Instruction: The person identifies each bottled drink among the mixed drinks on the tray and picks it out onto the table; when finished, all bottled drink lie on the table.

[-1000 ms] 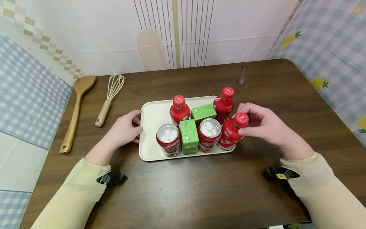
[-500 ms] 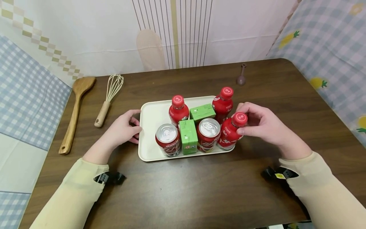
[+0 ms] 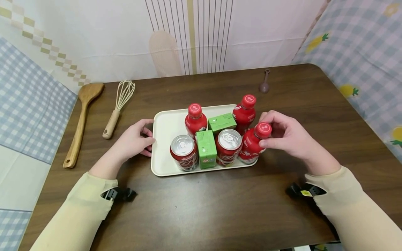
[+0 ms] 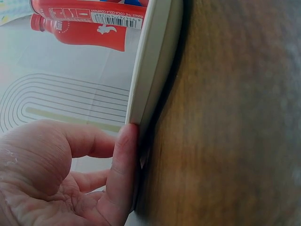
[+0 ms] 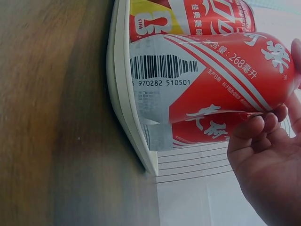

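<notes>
Right hand [image 3: 289, 135]: thumb and fingers pinch the red bottle [image 3: 250, 146] high up, just below its cap.
Red bottle: smooth, shiny and round, with a narrow neck. It is at the front right corner of the tray [image 3: 164, 134], close beside a can. Its cap points up and its long way goes up and down.
Left hand [image 3: 133, 139]: fingers softly bent, grasping nothing; tips touch the outside of the tray's left end.
Tray: cream, smooth and flat, with round corners and a low rim. Its long way goes side to side.
Cans: the left can [image 3: 183, 153] and right can [image 3: 230, 144] are round, with shiny metal tops facing up.
Green boxes: the front box [image 3: 206, 150] has straight sides, and its top runs front to back. The back box [image 3: 222, 122] has a top running side to side.
Other bottles: the back left bottle [image 3: 196, 124] and back right bottle [image 3: 244, 118] are red and stand cap up.
Table [image 3: 188, 209]: brown, with wood lines.
</notes>
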A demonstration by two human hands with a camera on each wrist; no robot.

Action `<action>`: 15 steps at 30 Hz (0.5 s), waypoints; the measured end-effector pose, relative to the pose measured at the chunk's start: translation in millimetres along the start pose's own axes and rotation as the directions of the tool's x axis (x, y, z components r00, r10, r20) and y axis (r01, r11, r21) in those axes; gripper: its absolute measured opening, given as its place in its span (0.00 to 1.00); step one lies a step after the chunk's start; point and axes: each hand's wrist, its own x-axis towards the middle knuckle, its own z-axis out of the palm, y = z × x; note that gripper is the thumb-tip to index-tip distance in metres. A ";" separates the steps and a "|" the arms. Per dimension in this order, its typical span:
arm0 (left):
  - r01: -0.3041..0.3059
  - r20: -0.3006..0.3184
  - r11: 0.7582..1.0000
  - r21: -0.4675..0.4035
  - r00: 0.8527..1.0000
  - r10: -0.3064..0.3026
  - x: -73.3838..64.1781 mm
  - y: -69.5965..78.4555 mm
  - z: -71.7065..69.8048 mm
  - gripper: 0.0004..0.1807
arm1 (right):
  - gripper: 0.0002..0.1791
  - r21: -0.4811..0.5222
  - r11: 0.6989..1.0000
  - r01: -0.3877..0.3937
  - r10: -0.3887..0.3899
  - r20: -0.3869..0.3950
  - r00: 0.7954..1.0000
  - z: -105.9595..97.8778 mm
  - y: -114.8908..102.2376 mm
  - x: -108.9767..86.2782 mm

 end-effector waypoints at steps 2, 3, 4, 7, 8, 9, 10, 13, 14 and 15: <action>0.004 0.000 1.000 0.003 1.000 -0.004 0.8 0.2 -0.1 0.39 | 0.22 -0.009 1.000 -0.004 0.004 -0.012 1.000 0.4 -0.6 -0.6; 0.006 0.000 1.000 0.004 1.000 -0.006 1.1 0.5 -0.1 0.39 | 0.22 -0.013 1.000 -0.005 0.004 -0.019 1.000 0.7 -0.9 -0.8; 0.006 0.000 1.000 0.005 1.000 -0.006 1.3 0.5 -0.1 0.39 | 0.22 -0.020 1.000 -0.006 0.006 -0.025 1.000 1.1 -1.3 -1.0; 0.012 0.001 1.000 0.007 1.000 -0.012 1.0 -0.1 -0.1 0.39 | 0.21 -0.043 0.999 -0.015 0.013 -0.042 0.999 2.5 -2.8 -1.1; 0.010 0.002 1.000 0.007 1.000 -0.010 0.7 -0.3 -0.1 0.39 | 0.21 -0.051 0.999 -0.017 0.015 -0.046 0.999 3.0 -3.2 -1.0; 0.011 0.002 1.000 0.005 1.000 -0.011 0.4 -0.4 0.1 0.39 | 0.21 -0.062 0.998 -0.021 0.018 -0.051 0.999 3.4 -3.6 -1.1; 0.012 0.003 1.000 0.004 1.000 -0.012 0.3 -0.8 0.0 0.39 | 0.21 -0.071 0.997 -0.025 0.021 -0.055 0.998 3.7 -4.0 -1.1; 0.016 0.003 1.000 0.003 1.000 -0.016 0.2 -1.2 0.1 0.39 | 0.21 -0.081 0.996 -0.033 0.028 -0.068 0.997 4.7 -4.9 -1.4; 0.013 0.003 1.000 0.007 1.000 -0.013 0.2 -1.3 0.1 0.39 | 0.21 -0.081 0.996 -0.033 0.027 -0.072 0.997 5.0 -5.0 -1.6; 0.015 0.000 1.000 0.010 1.000 -0.015 0.4 -1.4 -0.1 0.39 | 0.21 -0.080 0.996 -0.031 0.025 -0.076 0.997 5.4 -5.1 -1.7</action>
